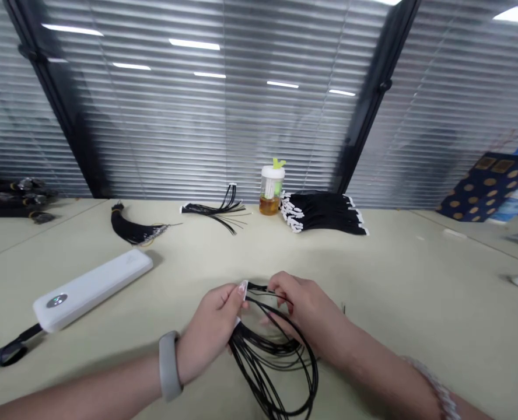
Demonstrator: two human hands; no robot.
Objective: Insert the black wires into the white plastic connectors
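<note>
My left hand (213, 321) pinches a white connector (244, 286) between thumb and fingers. From that connector run black wires (259, 337), which loop down toward me in a loose coil. A second white end piece shows just below my left fingers, partly hidden. My right hand (305, 303) is on the right side of the coil, its fingers curled round a few strands close to the connector. Some of the right fingertips are hidden behind the wires.
A white power bank (95, 289) with a cable lies at left. Along the back are a black wire bundle (132, 226), a loose wire harness (210, 210), a lidded cup (271, 189) of amber liquid and stacked black cables (329, 213). A dotted bag (482, 186) stands at far right.
</note>
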